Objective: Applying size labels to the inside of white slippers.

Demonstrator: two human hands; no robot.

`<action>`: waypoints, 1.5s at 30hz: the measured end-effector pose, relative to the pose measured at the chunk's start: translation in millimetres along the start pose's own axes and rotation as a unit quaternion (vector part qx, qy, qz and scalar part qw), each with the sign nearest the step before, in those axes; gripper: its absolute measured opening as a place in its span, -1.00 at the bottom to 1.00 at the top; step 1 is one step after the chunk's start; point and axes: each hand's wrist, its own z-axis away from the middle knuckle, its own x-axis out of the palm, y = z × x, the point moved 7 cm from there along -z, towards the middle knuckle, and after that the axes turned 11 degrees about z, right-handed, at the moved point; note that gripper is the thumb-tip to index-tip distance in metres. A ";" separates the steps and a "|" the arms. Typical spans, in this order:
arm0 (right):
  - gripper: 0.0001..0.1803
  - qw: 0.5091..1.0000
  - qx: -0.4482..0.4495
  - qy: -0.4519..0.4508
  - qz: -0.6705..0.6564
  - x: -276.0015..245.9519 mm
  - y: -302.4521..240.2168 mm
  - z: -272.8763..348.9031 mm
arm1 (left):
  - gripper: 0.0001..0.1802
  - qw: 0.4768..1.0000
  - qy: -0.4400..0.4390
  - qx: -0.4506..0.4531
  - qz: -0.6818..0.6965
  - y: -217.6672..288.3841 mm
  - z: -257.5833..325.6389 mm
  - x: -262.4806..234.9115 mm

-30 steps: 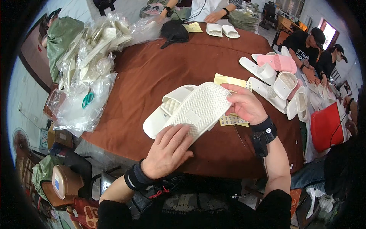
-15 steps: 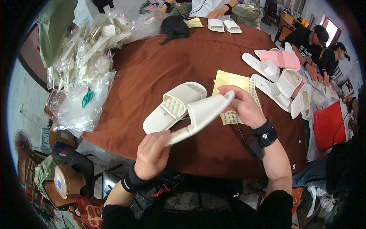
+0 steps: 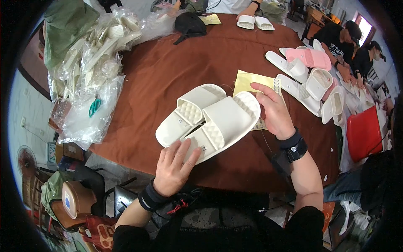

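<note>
Two white slide slippers lie side by side, soles down, on the brown cloth in front of me. My left hand [image 3: 175, 168] rests over the heel end of the nearer slipper [image 3: 228, 119], its fingers spread and flat. At that slipper's toe end is my right hand [image 3: 275, 111], fingers apart and not wrapped round it; whether it still touches the edge I cannot tell. The other slipper [image 3: 170, 128] lies just to the left, and both have a small round sticker on the insole. A yellow sticker sheet [image 3: 247, 80] lies partly behind my right hand.
Bagged slippers and clear plastic bags [image 3: 86, 122] cover the table's left side, with teal scissors [image 3: 95, 107] on top. Loose white slippers [image 3: 300, 90] and a pink slipper [image 3: 308, 57] lie at right. Across the table, a person's hand [image 3: 247, 17] is at another white pair [image 3: 255, 23].
The nearer slipper has gone from tilted in both hands to lying flat beside the other. My fingers have loosened from it. Across the table, the other person's hand has moved to the far white pair.
</note>
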 end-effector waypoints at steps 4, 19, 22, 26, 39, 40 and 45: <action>-0.59 1.000 0.006 0.016 -0.018 1.9 -3.4 3.6 | -0.42 0.996 -0.066 -0.040 0.038 1.4 -2.7 10.4; -0.52 0.964 -0.116 -0.056 0.232 16.0 -6.1 8.0 | -0.18 0.982 -0.142 -0.078 0.094 -14.4 -18.2 2.0; -0.51 0.949 -0.116 -0.027 0.293 10.7 2.9 3.7 | -0.02 0.981 -0.125 -0.137 0.058 -38.7 -19.2 -5.6; -0.53 0.932 -0.114 -0.029 0.341 12.2 -2.9 3.3 | 0.06 0.966 -0.138 -0.193 0.104 -73.0 -3.7 3.4; -0.57 0.900 -0.143 -0.062 0.408 18.5 -31.6 -44.5 | -0.20 0.980 -0.063 -0.147 0.116 -50.1 -13.2 7.5; -0.58 0.905 -0.145 -0.062 0.396 16.3 -28.7 -54.5 | -0.21 0.979 -0.064 -0.145 0.127 -48.8 -15.0 11.7; -0.60 0.895 -0.166 -0.014 0.413 17.0 -36.6 -91.0 | -0.30 0.973 -0.087 -0.113 0.179 -36.0 -32.5 21.4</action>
